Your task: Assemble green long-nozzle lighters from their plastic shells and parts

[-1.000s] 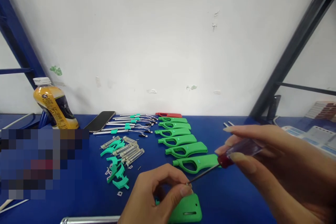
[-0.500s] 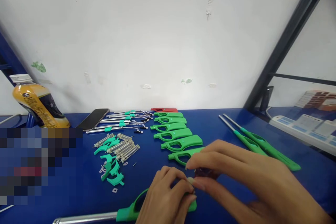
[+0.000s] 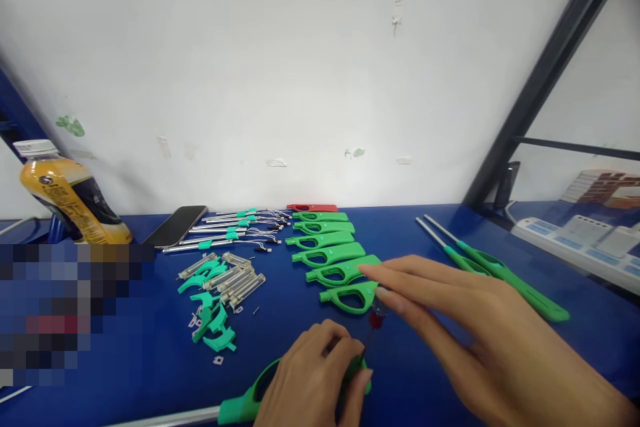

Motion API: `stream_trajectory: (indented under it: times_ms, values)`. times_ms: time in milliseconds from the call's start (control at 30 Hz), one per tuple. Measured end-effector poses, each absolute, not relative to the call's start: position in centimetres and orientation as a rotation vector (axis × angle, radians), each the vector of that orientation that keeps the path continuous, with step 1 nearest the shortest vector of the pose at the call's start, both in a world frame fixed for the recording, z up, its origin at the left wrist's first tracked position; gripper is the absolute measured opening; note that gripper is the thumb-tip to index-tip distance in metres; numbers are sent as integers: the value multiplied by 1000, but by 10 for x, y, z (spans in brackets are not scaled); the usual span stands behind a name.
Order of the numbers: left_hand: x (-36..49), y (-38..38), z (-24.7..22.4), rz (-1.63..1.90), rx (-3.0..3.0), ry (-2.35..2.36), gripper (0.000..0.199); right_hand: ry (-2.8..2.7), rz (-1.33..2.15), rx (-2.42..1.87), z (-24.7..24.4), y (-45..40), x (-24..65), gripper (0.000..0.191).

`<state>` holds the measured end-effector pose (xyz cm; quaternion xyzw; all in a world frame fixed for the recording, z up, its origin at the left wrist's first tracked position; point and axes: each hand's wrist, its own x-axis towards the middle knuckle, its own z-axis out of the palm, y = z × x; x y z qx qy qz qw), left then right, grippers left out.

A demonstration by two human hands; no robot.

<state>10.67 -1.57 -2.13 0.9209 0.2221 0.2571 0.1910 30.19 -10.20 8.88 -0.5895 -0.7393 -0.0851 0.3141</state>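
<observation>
My left hand (image 3: pixel 315 373) is closed round the handle of a green long-necked lighter (image 3: pixel 240 407) at the front edge of view. The lighter's metal tube points left, and its tail end shows past my fingers. Above that end, my right hand (image 3: pixel 455 327) pinches the top of a small screwdriver (image 3: pixel 377 318) with a red and clear handle. Its thin shaft slants down to the lighter's tail beside my left fingertips; the tip's exact seat is hidden. Several green lighter shells (image 3: pixel 350 297) lie in a column behind my hands, with a red one (image 3: pixel 313 207) farthest back.
Left of the shells lie clear tubes (image 3: pixel 240 285), turquoise triggers (image 3: pixel 220 339) and metal rods with wires (image 3: pixel 210 243). A phone (image 3: pixel 177 225) and a yellow drink bottle (image 3: pixel 75 193) stand farther left. Two green lighters (image 3: pixel 510 277) and a white power strip (image 3: pixel 575 250) lie at right.
My right fingers have shifted slightly up and right, and the screwdriver's red handle and shaft now show upright over the lighter. My left hand keeps its hold.
</observation>
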Motion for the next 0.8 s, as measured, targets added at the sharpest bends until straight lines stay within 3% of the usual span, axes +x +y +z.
stream_trajectory:
  times_ms: [133,267,467,600,733,800]
  values:
    - [108,-16,-23,746,2600,617,21,-1918,-233,-1512,86,-109,304,26]
    - [108,-17,-28,797,2632,611,23,-2003,-207,-1459,96,-106,295,13]
    - [108,-18,-31,850,2666,579,25,-1996,-295,-1546,102,-101,294,41]
    - [109,-17,-33,859,2664,599,22,-1962,-366,-1525,96,-108,305,32]
    - [110,-18,-33,834,2648,625,21,-2002,-216,-1404,95,-110,311,22]
    - [111,-20,-32,831,2639,645,21,-1939,-165,-1481,96,-107,309,29]
